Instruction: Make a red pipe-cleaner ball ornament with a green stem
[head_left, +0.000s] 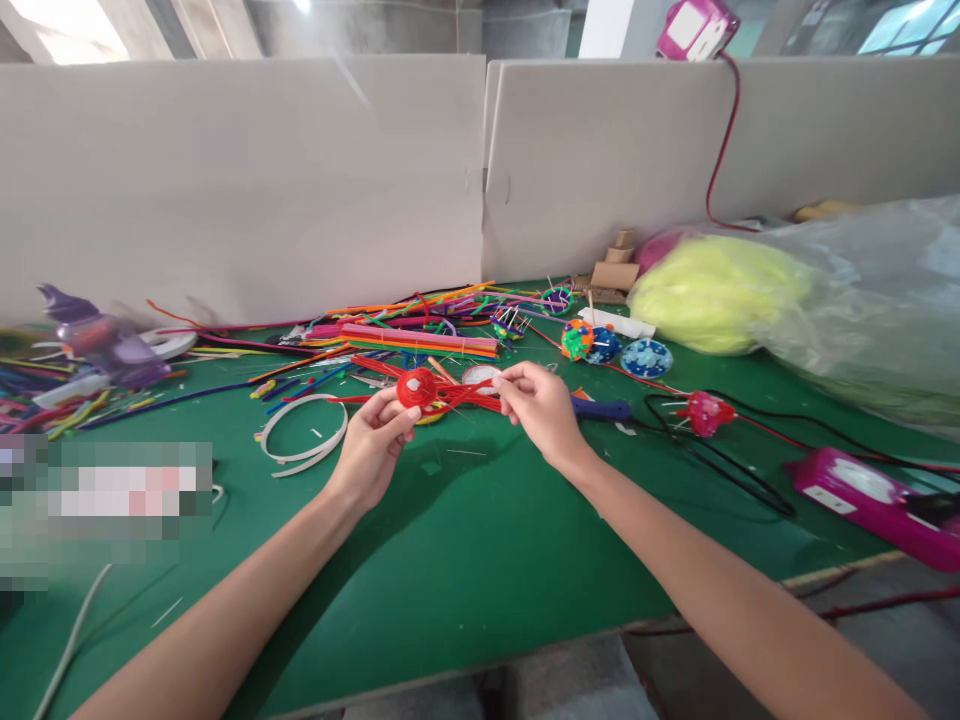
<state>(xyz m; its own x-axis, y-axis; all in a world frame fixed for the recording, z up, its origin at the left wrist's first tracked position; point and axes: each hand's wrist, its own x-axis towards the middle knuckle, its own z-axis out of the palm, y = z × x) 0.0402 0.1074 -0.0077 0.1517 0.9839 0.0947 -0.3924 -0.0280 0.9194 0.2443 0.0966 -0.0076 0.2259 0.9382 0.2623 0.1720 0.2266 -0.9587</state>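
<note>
Red strands [469, 394] stretch between the two hands, just above the counter [465, 560], and from where I stand they seem to run from a small red ball [415, 389]. Left-hand fingers are closed around that ball, the left hand [371, 442] holding it out in front; the right hand [546, 408] pinches the strands between thumb and fingertips. On the far right a clear plastic bag [885, 290] slumps against the back panel [240, 170], with fluffy yellow-green material [712, 290] and some pink showing inside it. Over to the left stands a purple bottle [105, 345], though I can't make out its contents. Colourful fuzzy sticks [420, 342] crowd the back edge along the panel, and near them, to the right, sit a blue patterned ball [646, 357] and an orange-green one [577, 340]. A curled white band [304, 460] lies just left of the left hand. Between the forearms, bare green runs down to the near edge, which slants up to the right, where a magenta power strip [877, 500] lies close to it.
</note>
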